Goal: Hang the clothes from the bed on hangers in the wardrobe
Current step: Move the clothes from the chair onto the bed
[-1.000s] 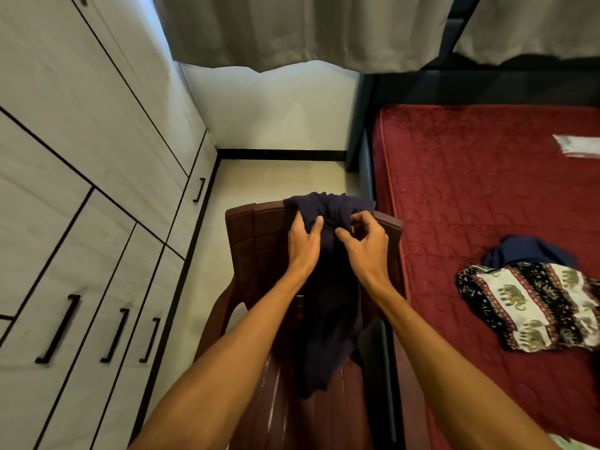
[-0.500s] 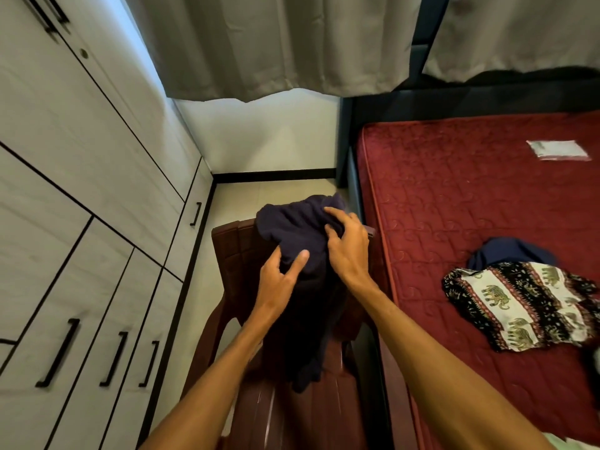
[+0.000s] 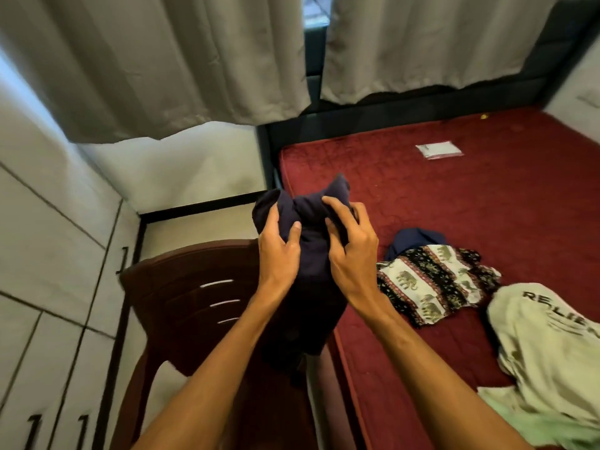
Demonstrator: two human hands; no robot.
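Together, left hand [image 3: 279, 253] and right hand [image 3: 353, 254] grip navy garment [image 3: 310, 287]; wardrobe [image 3: 48, 238] closed.

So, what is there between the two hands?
In the head view, only a fold of the dark blue garment lies between the left hand and the right hand; both hands grip it.

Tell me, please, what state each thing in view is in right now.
navy garment, bunched, held up in both hands.
left hand, grips the navy garment.
right hand, grips the navy garment.
wardrobe doors, closed.
curtains, drawn, a narrow gap between them.
elephant-print garment, crumpled on the bed.
cream shirt, crumpled on the bed.
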